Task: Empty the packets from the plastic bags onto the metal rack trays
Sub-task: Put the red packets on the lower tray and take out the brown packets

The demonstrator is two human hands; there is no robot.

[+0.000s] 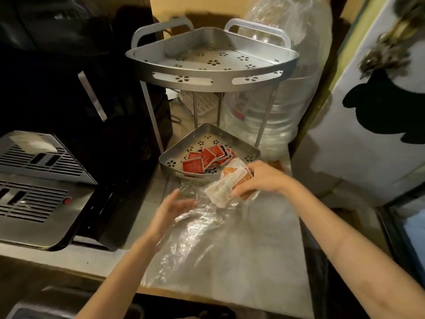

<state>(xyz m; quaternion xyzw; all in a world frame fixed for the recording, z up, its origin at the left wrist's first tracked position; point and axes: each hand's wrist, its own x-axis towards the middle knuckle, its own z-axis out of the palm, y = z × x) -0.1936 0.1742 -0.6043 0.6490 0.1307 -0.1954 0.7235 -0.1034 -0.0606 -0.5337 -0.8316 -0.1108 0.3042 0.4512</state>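
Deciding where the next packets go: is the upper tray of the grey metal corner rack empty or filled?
Empty: the upper tray shows only its bare flower-punched floor; the red packets lie in the lower tray.

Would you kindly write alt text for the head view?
A person's right hand grips a bundle of orange-and-white packets above a clear plastic bag, left hand open beside it. Red packets lie in the rack's lower tray; the upper tray holds none.
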